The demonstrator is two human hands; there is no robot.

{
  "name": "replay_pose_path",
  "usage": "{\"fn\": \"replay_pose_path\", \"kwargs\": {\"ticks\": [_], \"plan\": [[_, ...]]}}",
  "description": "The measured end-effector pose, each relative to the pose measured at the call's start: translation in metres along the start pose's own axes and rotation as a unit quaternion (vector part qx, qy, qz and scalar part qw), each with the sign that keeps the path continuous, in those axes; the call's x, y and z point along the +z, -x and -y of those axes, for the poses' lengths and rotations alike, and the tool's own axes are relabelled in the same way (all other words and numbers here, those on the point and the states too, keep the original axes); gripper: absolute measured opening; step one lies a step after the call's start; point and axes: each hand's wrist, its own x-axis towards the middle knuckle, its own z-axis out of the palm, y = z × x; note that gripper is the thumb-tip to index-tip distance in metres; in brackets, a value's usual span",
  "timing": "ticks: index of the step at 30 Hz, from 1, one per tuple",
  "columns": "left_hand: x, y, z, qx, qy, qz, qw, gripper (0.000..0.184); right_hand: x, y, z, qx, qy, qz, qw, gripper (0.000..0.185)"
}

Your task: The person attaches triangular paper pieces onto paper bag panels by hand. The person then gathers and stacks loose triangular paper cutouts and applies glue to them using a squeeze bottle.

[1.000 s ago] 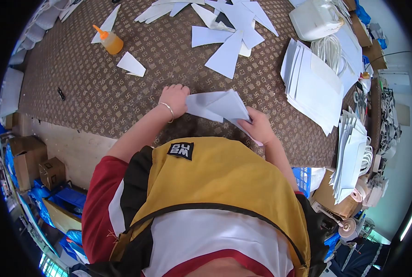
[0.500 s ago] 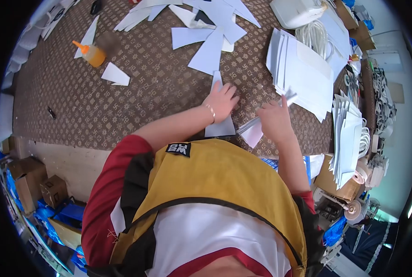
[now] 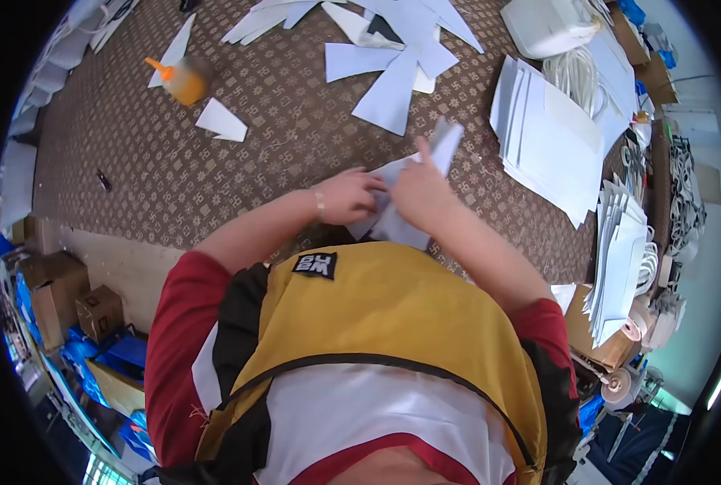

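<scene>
My right hand is closed around some long white tapered pieces of thin sheet; its index finger points up along them. Close on its left, my left hand has its fingers bent at another white tapered piece lying near the table's front edge. The fingers of both hands are a little blurred, and the pieces' overlap is partly hidden beneath my right hand. Just beyond the hands, more white tapered pieces lie fanned out on the brown patterned tabletop.
A squeeze bottle with orange liquid stands at the left, near a small white cut piece. To the right lie stacked white sheets, a coil of white cord and a white container. More sheets hang at the right edge.
My right hand has moved left and up with its pieces, over to the piece by my left hand. My left hand has slid left and toward me, off the piece's middle.
</scene>
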Motion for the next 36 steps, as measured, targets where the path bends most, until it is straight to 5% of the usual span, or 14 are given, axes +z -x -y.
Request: {"fn": "replay_pose_path", "kwargs": {"ticks": [2,3,6,10,15,17,18,22,24,26,31,34,36], "plan": [[0.001,0.023,-0.002,-0.141,0.071,-0.17,0.973,0.022,0.005,-0.021,0.011,-0.021,-0.04,0.008,0.999,0.018],[0.002,0.021,-0.009,-0.134,0.072,-0.162,0.975,0.022,0.015,-0.034,0.013,-0.024,-0.076,0.006,0.997,0.021],[0.002,0.025,-0.03,-0.416,0.112,-0.234,0.872,0.037,0.052,-0.065,0.016,0.026,-0.187,0.004,0.982,0.02],[0.01,0.011,-0.044,-0.403,-0.061,-0.173,0.897,0.054,0.049,-0.054,0.001,0.109,-0.278,0.021,0.954,0.024],[0.005,0.001,-0.031,-0.422,-0.021,-0.114,0.899,0.059,0.078,-0.038,0.008,0.109,-0.277,-0.069,0.952,0.035],[-0.009,-0.002,-0.033,-0.437,0.035,-0.034,0.898,0.055,0.098,-0.03,0.015,0.088,-0.212,-0.28,0.932,0.042],[-0.019,-0.005,-0.028,-0.445,0.061,0.007,0.894,0.053,0.095,-0.025,0.013,0.086,-0.204,-0.289,0.931,0.042],[-0.057,-0.014,0.014,-0.39,-0.076,-0.189,0.898,0.045,0.113,0.0,-0.009,0.328,-0.299,-0.39,0.807,0.05],[-0.082,-0.03,0.054,-0.299,-0.274,-0.321,0.856,0.035,0.15,0.014,-0.021,0.385,-0.299,-0.392,0.78,0.049],[-0.098,-0.045,0.098,-0.26,-0.391,-0.328,0.82,0.027,0.16,0.016,-0.021,0.445,-0.298,-0.391,0.748,0.048],[-0.125,-0.047,0.144,-0.33,-0.325,-0.149,0.874,0.022,0.155,0.018,-0.029,0.43,-0.312,-0.375,0.759,0.049],[-0.137,-0.029,0.113,-0.269,-0.133,-0.361,0.883,0.018,0.156,0.019,-0.021,0.431,-0.318,-0.372,0.758,0.048],[-0.147,-0.018,0.08,-0.284,-0.077,-0.415,0.861,0.016,0.154,0.018,-0.022,0.428,-0.304,-0.363,0.769,0.047]]}}
